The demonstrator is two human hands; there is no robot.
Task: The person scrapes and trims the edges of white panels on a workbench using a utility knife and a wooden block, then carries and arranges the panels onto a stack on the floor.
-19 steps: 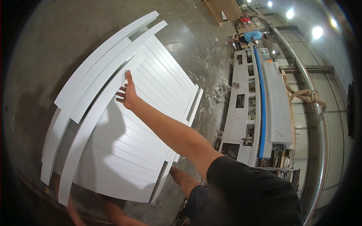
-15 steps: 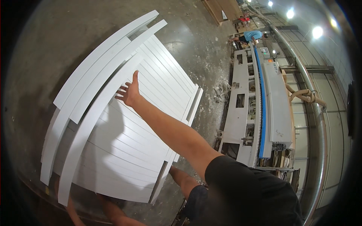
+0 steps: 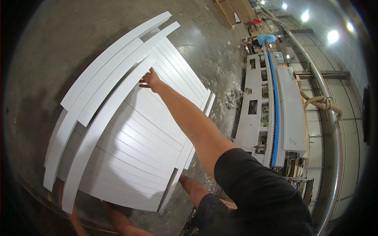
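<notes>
My right hand (image 3: 151, 81) is stretched out over a large white grooved panel (image 3: 134, 133), its fingers apart and holding nothing. Its fingertips are at the inner edge of a long white strip (image 3: 98, 129) running along the panel's left side; whether they touch it, I cannot tell. Further left lie more white strips (image 3: 114, 65), stacked and slightly offset. Toward the lower edge, a bare limb (image 3: 118, 221) passes behind the panel; my left hand itself does not show.
A long grey machine (image 3: 289, 114) with a blue rail (image 3: 274, 114) stands to the right. At its far end a person in a light blue shirt (image 3: 266, 39) leans over. Debris lies on the concrete floor (image 3: 228, 88). Brown boards (image 3: 235, 11) are at the back.
My right hand has moved right and slightly lower in the picture, closer against the strip's inner edge, with its fingers less widely spread. The panel and strips appear shifted slightly right.
</notes>
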